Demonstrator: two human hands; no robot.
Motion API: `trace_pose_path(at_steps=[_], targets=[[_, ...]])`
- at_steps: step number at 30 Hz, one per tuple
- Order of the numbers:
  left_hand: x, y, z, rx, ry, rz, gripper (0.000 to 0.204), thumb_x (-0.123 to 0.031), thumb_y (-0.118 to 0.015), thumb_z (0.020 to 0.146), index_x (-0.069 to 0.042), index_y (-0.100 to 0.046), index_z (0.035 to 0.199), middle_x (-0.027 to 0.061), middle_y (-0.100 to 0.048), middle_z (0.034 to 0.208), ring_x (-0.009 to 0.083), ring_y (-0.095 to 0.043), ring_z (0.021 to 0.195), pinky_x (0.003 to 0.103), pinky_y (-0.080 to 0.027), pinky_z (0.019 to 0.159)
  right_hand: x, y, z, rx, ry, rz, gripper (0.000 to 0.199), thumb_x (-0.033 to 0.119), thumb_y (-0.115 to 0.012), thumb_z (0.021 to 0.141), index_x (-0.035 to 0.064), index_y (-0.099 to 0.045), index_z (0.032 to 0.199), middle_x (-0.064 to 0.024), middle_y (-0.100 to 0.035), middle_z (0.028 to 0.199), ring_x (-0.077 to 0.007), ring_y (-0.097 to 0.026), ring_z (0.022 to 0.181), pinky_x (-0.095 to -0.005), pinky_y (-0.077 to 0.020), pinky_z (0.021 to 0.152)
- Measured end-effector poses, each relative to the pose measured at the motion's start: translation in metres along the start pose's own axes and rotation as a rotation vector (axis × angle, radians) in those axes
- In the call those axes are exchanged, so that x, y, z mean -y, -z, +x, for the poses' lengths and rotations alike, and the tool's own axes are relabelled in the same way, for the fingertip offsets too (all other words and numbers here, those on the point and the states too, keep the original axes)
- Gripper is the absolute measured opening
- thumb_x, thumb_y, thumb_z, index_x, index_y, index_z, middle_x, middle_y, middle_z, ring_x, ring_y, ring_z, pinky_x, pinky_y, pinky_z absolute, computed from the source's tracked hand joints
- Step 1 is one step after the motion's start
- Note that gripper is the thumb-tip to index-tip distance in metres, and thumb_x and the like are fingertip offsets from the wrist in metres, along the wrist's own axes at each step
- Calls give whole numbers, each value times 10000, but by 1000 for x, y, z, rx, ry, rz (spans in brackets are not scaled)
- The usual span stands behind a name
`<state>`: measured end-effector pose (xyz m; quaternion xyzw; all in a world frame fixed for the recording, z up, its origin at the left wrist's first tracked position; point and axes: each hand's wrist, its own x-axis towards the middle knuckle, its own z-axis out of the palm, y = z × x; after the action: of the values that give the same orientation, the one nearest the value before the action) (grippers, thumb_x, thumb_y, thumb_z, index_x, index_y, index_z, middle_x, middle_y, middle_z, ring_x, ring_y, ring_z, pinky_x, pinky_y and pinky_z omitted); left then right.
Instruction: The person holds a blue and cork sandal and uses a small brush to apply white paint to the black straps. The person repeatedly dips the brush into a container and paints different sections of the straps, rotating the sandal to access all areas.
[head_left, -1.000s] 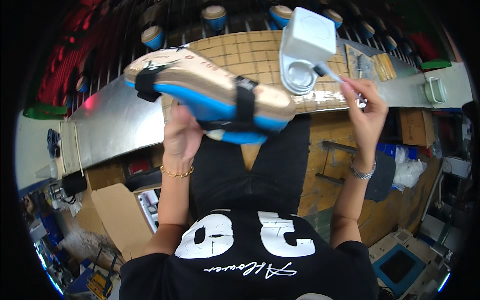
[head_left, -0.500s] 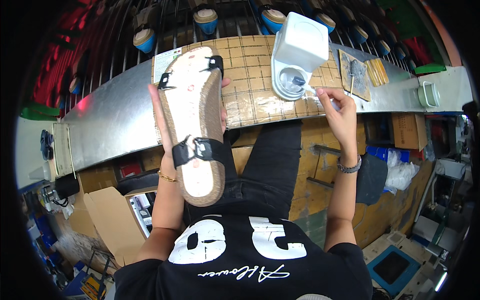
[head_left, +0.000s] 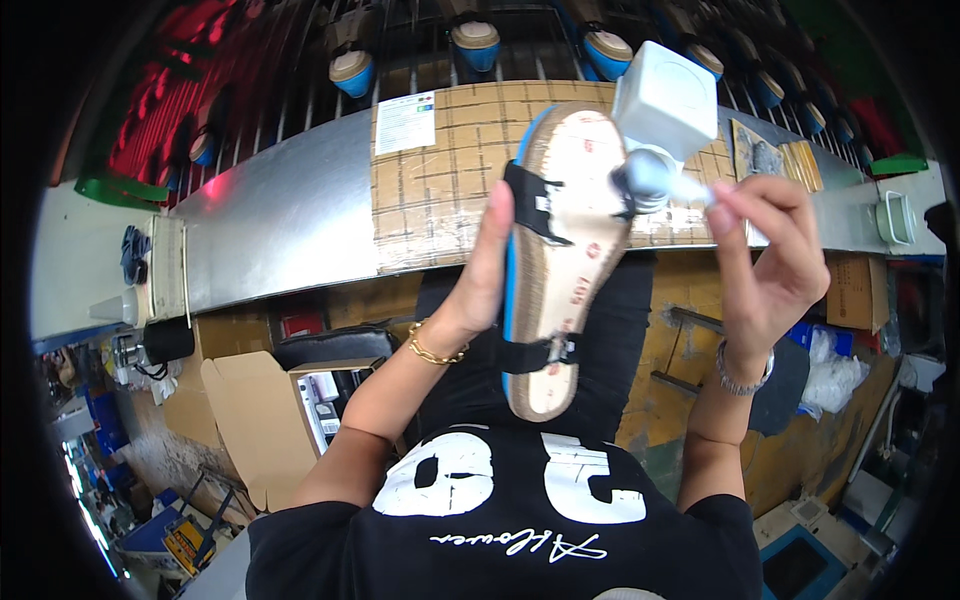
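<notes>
the left hand (head_left: 480,275) grips a blue-edged sandal sole (head_left: 560,260) along its left side, fingers pressed flat, holding it upright over the lap; the right hand (head_left: 765,255) pinches a thin brush handle (head_left: 690,190) at the sole's far right edge; just beyond stands a white box (head_left: 668,100) on the cardboard-covered bench (head_left: 440,190); blue-rimmed cups (head_left: 352,68) sit farther back.

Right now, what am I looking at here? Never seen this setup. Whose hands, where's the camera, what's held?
There is no machine: a person works with two bare hands. The single view comes from a fisheye camera on that person's head, looking down, so straight edges bend. The left hand holds a sandal with a blue-edged sole and black straps upright. The right hand pinches a thin brush near the sandal's top. Behind lies a metal workbench with a cardboard mat and a white box-shaped container.
</notes>
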<state>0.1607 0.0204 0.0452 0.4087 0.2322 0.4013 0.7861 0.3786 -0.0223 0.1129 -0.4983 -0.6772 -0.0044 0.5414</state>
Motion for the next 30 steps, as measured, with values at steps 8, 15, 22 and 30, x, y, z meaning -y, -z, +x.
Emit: trace_pose_path(at_steps=[8,15,22,30], targets=[[-11,-13,-8,97,-134,165,939,-767,-275,970,62,-562,1306,151,-695,1133,175,-670,1031,316,-533,900,26,-14,7,39,-64,56,185,8,-815,731,55,-805,910,-36,-617,768,-129,-572,738,-242,-419,667],[-15,-16,-18,81,-162,236,975,-799,-338,935,82,-558,1292,148,-700,1109,161,-661,1003,312,-527,866,27,-5,11,82,86,98,231,-51,-777,722,21,-784,941,-88,-627,896,-157,-568,807,-256,-425,713],[-22,-23,-19,117,-116,174,1033,-841,-316,904,63,-514,1363,184,-674,1202,215,-673,1091,341,-544,932,20,5,8,252,72,201,204,10,-788,738,6,-772,942,-113,-627,931,-160,-558,812,-259,-431,730],[-34,-33,-18,13,-84,9,988,-804,-225,949,19,-412,1463,162,-623,1297,213,-647,1132,354,-537,959,15,-17,12,144,-94,344,151,44,-769,811,14,-785,958,-66,-625,873,-141,-553,813,-249,-402,704]])
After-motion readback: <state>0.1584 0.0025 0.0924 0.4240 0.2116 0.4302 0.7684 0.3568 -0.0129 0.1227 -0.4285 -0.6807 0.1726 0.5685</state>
